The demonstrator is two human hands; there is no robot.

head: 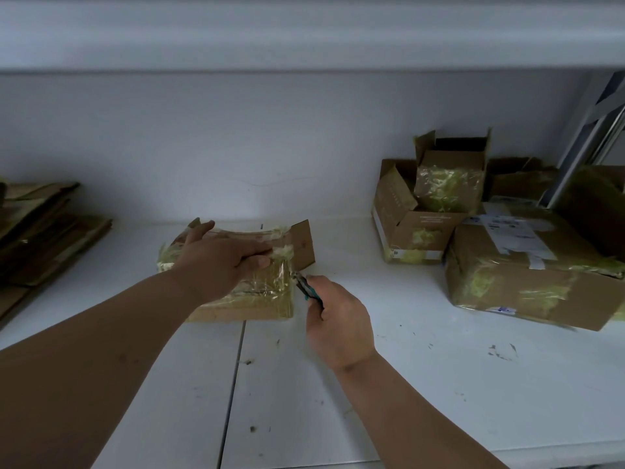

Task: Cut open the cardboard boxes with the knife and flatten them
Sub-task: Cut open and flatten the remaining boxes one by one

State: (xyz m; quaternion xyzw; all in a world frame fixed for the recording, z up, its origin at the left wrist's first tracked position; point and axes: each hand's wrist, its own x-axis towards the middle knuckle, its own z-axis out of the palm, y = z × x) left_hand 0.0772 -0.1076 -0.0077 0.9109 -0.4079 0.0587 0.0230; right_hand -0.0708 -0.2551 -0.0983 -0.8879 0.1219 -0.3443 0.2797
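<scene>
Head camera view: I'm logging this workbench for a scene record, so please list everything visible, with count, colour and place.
Taped cardboard box: one, brown with yellowish clear tape, centre of the table, one end flap raised.
Utility knife: one, teal and dark, tip at the box's right edge.
Unflattened cardboard boxes: at least three, brown, taped, one with a white label, piled at right; a smaller open one sits inside another.
Flattened cardboard: one stack, brown, far left.
Table: one, white, scuffed with dark marks.
Metal bars: grey, leaning at upper right.
Left hand: rests on top of the taped box.
Right hand: grips the knife.
</scene>
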